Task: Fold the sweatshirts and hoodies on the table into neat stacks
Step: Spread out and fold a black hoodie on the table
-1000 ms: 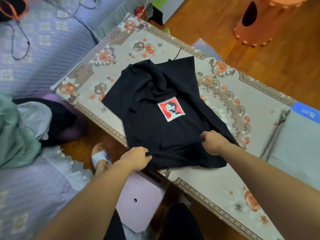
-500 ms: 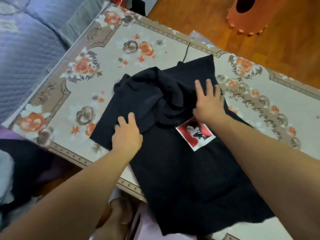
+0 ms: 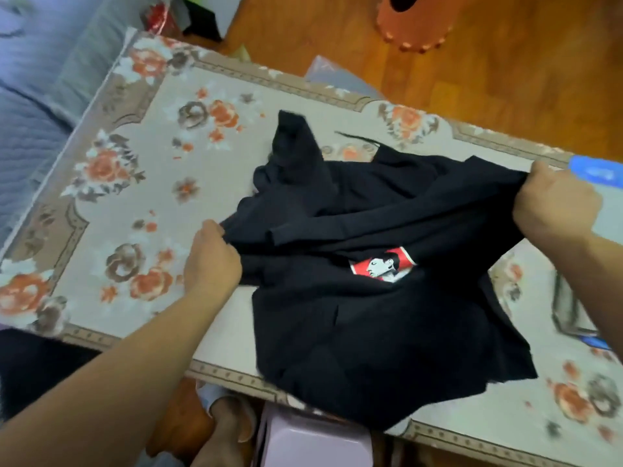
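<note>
Half a second before, I had both palms flat on the black hoodie [image 3: 364, 318], smoothing the bunched upper part; at this moment both hands had moved out to its two sides and taken hold of cloth. My left hand [image 3: 210, 261] was curled on the garment's left edge near the middle of the table [image 3: 141, 183], and my right hand [image 3: 556, 207] gripped a gathered fold at the far right, lifted and pulled taut so that long creases ran between the two grips. The hoodie lay across the flowered table top, its lower hem hanging a little over the near edge, the hood [image 3: 296, 146] poking up toward the far side with a drawstring [image 3: 357, 138] trailing out. I judged this was a spreading pull, meant to square the garment before the first fold, so the folding proper was barely begun and no stack was visible yet. The stretch had half buried the chest print [image 3: 382, 266]: a red patch with a pale profile figure on it. I could read no lettering there. A blue object [image 3: 595, 171] at the right edge carried pale marks, too blurred to read.
</note>
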